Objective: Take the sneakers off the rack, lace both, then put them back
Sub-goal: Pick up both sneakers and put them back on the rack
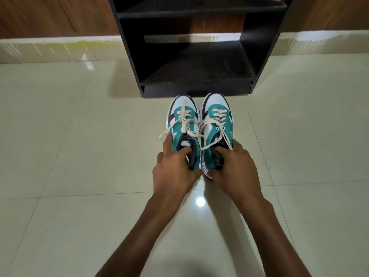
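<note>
Each hand had fingers hooked inside a collar: left hand point(175, 168) gripping the left sneaker point(182, 128), right hand point(232, 166) the right sneaker point(216, 124). Probably light, soft uppers, so heels seemed the best hold. Loose laces point(203, 128) could snag.

Floor point(79, 196) was glossy cream tile with thin grout lines; a round light reflection point(200, 201) showed near centre. Along the far side ran a pale skirting point(50, 47), with wood-grain panelling point(50, 15) above it. The skirting's left stretch carried a yellowish tint.
</note>
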